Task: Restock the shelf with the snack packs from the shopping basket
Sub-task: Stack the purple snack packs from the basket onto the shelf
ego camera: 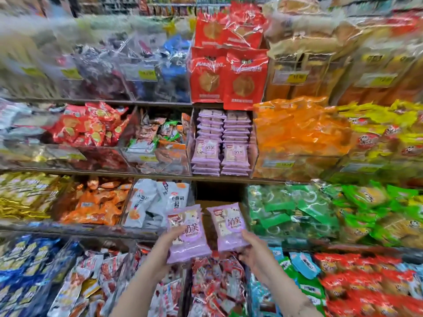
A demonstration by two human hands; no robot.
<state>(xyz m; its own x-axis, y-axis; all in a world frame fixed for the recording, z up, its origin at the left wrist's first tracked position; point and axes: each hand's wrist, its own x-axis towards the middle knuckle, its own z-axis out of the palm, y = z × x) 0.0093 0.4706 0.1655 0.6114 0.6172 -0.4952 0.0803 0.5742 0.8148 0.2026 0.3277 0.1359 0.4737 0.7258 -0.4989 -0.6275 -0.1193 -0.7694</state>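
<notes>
I hold two purple snack packs upright in front of the shelves. My left hand (168, 244) grips the left purple pack (188, 234) by its lower left side. My right hand (251, 249) grips the right purple pack (229, 226) at its lower right corner. Both packs hover before a dark, bare compartment (218, 192) on the third shelf. One shelf higher, two stacks of the same purple packs (220, 143) fill a clear bin. The shopping basket is out of view.
Clear bins of snacks line every shelf: white packs (158, 202) left of the bare compartment, green packs (288, 209) right of it, red bags (229, 74) above the purple stacks, orange packs (297, 131) to their right. Red and white packs (215, 284) lie below my hands.
</notes>
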